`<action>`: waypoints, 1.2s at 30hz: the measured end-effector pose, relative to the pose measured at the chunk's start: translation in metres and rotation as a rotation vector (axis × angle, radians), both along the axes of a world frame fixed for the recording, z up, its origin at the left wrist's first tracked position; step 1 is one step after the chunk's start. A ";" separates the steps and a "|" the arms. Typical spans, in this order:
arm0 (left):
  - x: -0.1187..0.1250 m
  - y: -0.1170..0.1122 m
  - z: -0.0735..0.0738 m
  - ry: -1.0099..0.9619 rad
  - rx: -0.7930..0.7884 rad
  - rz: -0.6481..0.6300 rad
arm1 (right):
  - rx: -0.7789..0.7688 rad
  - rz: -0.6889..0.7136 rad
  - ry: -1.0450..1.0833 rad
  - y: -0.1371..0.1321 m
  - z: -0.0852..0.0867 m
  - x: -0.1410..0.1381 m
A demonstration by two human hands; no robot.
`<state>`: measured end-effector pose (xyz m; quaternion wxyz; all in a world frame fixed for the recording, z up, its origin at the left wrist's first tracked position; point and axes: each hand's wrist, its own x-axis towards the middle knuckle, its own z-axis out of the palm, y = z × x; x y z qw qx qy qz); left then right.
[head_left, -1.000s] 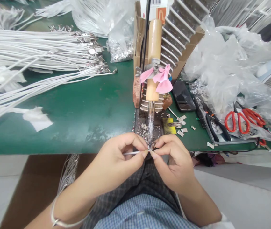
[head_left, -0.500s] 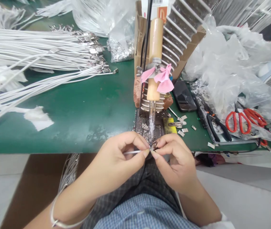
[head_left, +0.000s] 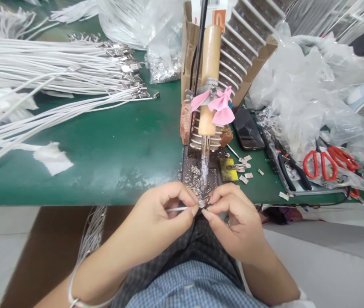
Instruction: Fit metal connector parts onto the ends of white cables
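One head view, forward and down (wearer's shirt (head_left: 182, 288) at the bottom), close above the table (head_left: 120, 158).

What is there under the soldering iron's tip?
A dark tray, strewn with small silvery bits. The left hand and right hand partly hide its near end; what lies beneath them cannot be seen.

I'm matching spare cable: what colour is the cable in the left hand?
The cable is white; the head view shows it best.

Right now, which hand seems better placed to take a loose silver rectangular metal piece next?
Probably the right hand: it is nearer the silver rectangular metal pieces beside the yellow sponge. The left hand pinches a thin white cable; whether the right also holds something is unclear.
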<state>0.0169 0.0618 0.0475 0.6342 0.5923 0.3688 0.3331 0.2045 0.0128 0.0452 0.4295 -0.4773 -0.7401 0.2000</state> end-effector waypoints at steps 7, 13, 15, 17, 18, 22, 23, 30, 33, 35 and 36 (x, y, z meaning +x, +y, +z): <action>-0.006 -0.012 -0.010 0.068 -0.039 -0.104 | -0.052 0.039 -0.012 -0.015 0.002 0.008; -0.018 -0.027 -0.012 0.236 0.219 -0.220 | -0.039 0.103 -0.137 -0.020 0.003 0.016; -0.019 -0.030 -0.011 0.228 0.275 -0.223 | -0.019 0.153 -0.224 -0.020 0.002 0.016; -0.020 -0.032 -0.011 0.211 0.298 -0.231 | -0.012 0.192 -0.287 -0.020 0.001 0.016; -0.020 -0.033 -0.011 0.204 0.304 -0.236 | -0.015 0.213 -0.309 -0.020 0.001 0.017; -0.021 -0.034 -0.012 0.196 0.310 -0.247 | -0.014 0.262 -0.349 -0.020 0.002 0.018; -0.021 -0.034 -0.012 0.199 0.308 -0.247 | -0.012 0.251 -0.346 -0.020 0.002 0.019; -0.018 -0.029 -0.016 0.126 0.315 -0.153 | -0.035 -0.001 -0.056 -0.024 0.001 0.016; -0.014 -0.025 -0.016 0.073 0.279 -0.112 | 0.030 0.026 -0.035 -0.024 -0.002 0.011; -0.012 -0.023 -0.015 0.040 0.248 -0.081 | 0.043 0.043 -0.079 -0.023 -0.004 0.008; -0.010 -0.022 -0.015 0.017 0.232 -0.066 | 0.042 0.029 -0.084 -0.021 -0.005 0.006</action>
